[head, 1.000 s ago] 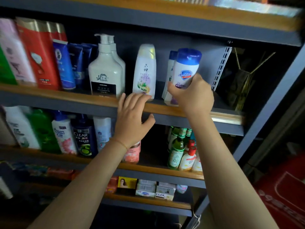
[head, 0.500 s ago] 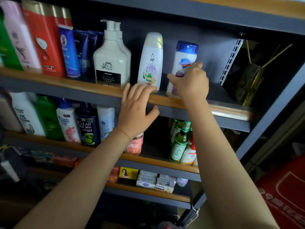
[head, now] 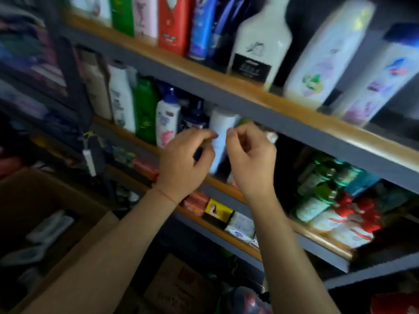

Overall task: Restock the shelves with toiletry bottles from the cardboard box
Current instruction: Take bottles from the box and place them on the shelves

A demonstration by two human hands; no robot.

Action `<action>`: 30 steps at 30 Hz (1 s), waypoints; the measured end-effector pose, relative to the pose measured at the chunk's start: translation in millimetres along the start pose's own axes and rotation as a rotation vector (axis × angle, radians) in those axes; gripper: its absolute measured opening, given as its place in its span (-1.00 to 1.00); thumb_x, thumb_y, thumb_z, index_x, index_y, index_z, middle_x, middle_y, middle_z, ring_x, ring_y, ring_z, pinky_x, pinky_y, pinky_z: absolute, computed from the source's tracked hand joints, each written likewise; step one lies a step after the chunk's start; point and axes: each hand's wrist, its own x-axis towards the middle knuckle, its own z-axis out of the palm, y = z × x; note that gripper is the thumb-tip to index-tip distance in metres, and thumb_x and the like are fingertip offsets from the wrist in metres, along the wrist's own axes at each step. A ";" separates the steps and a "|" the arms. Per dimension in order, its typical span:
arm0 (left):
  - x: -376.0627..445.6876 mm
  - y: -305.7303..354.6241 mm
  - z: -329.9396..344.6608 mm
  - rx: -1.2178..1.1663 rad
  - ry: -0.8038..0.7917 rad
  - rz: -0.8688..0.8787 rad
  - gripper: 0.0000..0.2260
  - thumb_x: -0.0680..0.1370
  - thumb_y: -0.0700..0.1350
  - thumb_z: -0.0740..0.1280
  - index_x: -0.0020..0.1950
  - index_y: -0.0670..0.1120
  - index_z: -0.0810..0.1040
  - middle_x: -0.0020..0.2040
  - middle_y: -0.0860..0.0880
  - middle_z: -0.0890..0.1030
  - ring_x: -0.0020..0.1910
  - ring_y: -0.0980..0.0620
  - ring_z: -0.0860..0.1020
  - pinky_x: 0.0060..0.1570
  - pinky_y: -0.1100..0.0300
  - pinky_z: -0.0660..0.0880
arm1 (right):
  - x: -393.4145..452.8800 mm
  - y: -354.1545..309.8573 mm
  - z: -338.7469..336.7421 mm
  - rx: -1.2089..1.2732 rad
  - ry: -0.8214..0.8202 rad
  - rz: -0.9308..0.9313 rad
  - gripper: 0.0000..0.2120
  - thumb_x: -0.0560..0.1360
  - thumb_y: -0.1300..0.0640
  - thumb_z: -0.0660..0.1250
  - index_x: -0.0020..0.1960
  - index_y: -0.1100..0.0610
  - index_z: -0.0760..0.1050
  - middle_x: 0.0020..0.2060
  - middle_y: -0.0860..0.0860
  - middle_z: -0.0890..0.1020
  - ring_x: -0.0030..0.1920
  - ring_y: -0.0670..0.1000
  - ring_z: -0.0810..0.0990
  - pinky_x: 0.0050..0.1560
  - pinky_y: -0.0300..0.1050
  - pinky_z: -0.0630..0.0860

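Note:
The white bottle with a blue cap [head: 381, 82] stands on the upper shelf [head: 181, 62] at the far right, beside a white oval bottle [head: 326, 55]. My left hand [head: 186, 162] and my right hand [head: 251, 159] hang side by side in front of the middle shelf, below that bottle. Their fingers are loosely curled and hold nothing. A white bottle [head: 223, 128] on the middle shelf shows between them. The open cardboard box [head: 27, 196] sits at lower left with pale bottles [head: 49, 227] lying inside. The frame is blurred.
A white pump bottle [head: 260, 44] and red, blue and green bottles fill the upper shelf. Green glass bottles [head: 317, 184] stand on the middle shelf at right. Soap boxes [head: 240, 225] line the shelf below. Another cardboard box [head: 181, 286] lies on the floor.
My right hand let go of the blue-capped bottle, which stays on the upper shelf. Both hands dropped off that shelf to the middle shelf's height. The view swung down and left, showing the box.

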 end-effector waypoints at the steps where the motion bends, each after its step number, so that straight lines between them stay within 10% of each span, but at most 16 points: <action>1: -22.9 -28.7 -18.7 0.043 -0.026 -0.140 -0.79 0.57 -0.15 0.27 0.14 -0.11 0.64 0.05 -0.04 0.67 0.00 0.02 0.60 0.03 0.17 0.52 | -11.4 11.9 31.8 0.020 -0.092 0.062 -0.74 0.57 0.16 0.31 -0.29 0.09 0.41 -0.46 -0.10 0.44 -0.42 -0.16 0.40 -0.34 -0.24 0.37; 5: -129.3 -133.4 -101.9 0.204 -0.181 -0.754 -0.84 0.55 0.01 0.27 0.04 0.06 0.60 -0.04 0.03 0.64 -0.05 0.01 0.61 -0.06 0.16 0.50 | -69.7 51.2 168.0 -0.031 -0.454 0.211 -0.74 0.55 0.16 0.33 -0.32 0.09 0.43 -0.45 -0.09 0.46 -0.36 -0.13 0.42 -0.26 -0.14 0.36; 12: -296.6 -256.9 -226.2 0.408 -0.217 -1.312 -0.83 0.60 -0.15 0.28 0.11 -0.09 0.63 0.03 -0.13 0.62 0.00 -0.17 0.58 -0.04 0.06 0.52 | -182.0 57.0 368.6 -0.078 -1.050 0.449 -0.68 0.59 0.03 0.26 -0.33 0.04 0.38 -0.41 0.07 0.51 -0.38 0.04 0.50 -0.28 -0.04 0.45; 22: -389.5 -372.7 -290.1 0.805 -0.309 -1.025 -0.86 0.47 -0.13 0.37 -0.02 -0.14 0.64 -0.06 -0.12 0.64 0.02 -0.12 0.59 0.49 -0.08 0.03 | -272.5 120.0 585.5 -0.369 -1.418 0.682 -0.83 0.58 0.10 0.25 -0.17 0.12 0.45 -0.25 0.04 0.53 -0.17 0.07 0.53 -0.20 -0.09 0.44; 26: -375.6 -395.9 -286.5 0.806 -0.436 -1.041 -0.75 0.53 0.00 0.21 -0.06 -0.08 0.63 -0.32 -0.04 0.61 -0.37 -0.06 0.56 -0.07 0.08 0.43 | -305.9 158.3 638.9 -0.628 -1.591 0.734 -0.72 0.61 0.06 0.20 0.15 0.25 0.50 0.14 0.19 0.58 0.16 0.20 0.55 0.22 0.07 0.49; 30: -372.5 -403.0 -284.0 0.917 -0.589 -1.087 -0.67 0.57 0.07 0.11 -0.21 -0.06 0.56 -0.40 -0.04 0.54 -0.51 -0.03 0.46 -0.43 0.22 0.21 | -335.6 184.8 656.8 -0.776 -1.565 0.733 -0.60 0.64 0.14 0.16 0.44 0.23 0.31 0.39 0.23 0.40 0.34 0.21 0.43 0.33 -0.04 0.35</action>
